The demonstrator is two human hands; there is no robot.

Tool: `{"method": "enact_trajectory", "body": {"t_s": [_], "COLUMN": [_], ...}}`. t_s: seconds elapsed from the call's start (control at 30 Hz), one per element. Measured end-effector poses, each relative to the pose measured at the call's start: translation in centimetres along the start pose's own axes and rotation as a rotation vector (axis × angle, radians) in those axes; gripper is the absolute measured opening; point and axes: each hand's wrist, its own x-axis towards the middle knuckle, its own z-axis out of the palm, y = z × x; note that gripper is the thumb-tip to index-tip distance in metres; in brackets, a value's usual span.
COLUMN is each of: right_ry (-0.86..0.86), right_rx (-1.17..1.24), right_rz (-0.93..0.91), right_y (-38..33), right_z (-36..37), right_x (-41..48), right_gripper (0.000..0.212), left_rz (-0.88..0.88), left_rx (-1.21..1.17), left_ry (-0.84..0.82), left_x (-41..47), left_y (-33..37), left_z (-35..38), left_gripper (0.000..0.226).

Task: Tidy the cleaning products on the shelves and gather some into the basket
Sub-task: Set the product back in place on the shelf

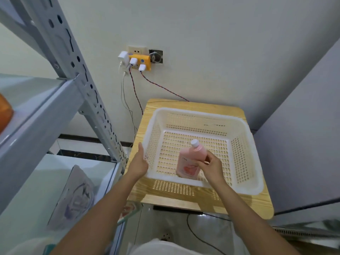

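Note:
A white perforated basket [244, 144] sits on a small wooden table [198, 203] in the head view. Inside it a pink bottle [189, 161] with a white cap stands tilted near the front wall. My right hand [211, 167] grips the bottle from its right side, fingers curled round its shoulder. My left hand [138, 163] rests flat against the outside of the basket's left wall, fingers straight. Apart from the bottle, the basket's floor is bare.
A grey metal shelf rack [60, 100] stands at the left, with an orange object [5, 113] on its upper shelf and a pale refill pouch [73, 196] below. A wall socket with a yellow adapter [139, 62] and dangling cables hangs behind the table.

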Motion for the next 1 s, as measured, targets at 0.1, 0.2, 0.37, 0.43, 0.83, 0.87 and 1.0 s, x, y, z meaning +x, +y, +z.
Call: {"method": "enact_trajectory", "body": {"t_s": [0.1, 0.2, 0.37, 0.43, 0.83, 0.87, 1.0], "right_ry": [-0.037, -0.061, -0.051, -0.042, -0.492, -0.593, -1.062], "right_rx": [-0.024, -0.139, -0.371, -0.487, -0.739, -0.743, -0.808], "right_rz": [0.020, 0.031, -0.007, -0.062, -0.996, -1.056, -1.005], "right_y": [0.3, 0.9, 2.8, 3.3, 6.2, 7.0, 10.0], "right_z": [0.0, 0.0, -1.4, -2.4, -0.8, -0.5, 0.1], "right_x": [0.3, 0.2, -1.3, -2.1, -14.8, -16.6, -25.2], "right_gripper": [0.037, 0.036, 0.036, 0.041, 0.053, 0.051, 0.072], "left_rz": [0.017, 0.034, 0.080, 0.085, -0.215, -0.303, -0.685], "left_rx": [0.030, 0.106, 0.161, 0.150, 0.121, 0.126, 0.062], "left_ry": [0.006, 0.046, 0.063, 0.120, 0.402, 0.433, 0.485], "left_x": [0.2, 0.1, -0.3, -1.8, -25.0, -28.0, -41.3], "left_y": [0.0, 0.0, -1.1, -1.6, -10.7, -11.6, -14.9], "left_z": [0.1, 0.5, 0.4, 0.7, 12.3, 14.1, 20.2], "left_gripper": [0.073, 0.075, 0.071, 0.066, 0.052, 0.048, 0.051]}}
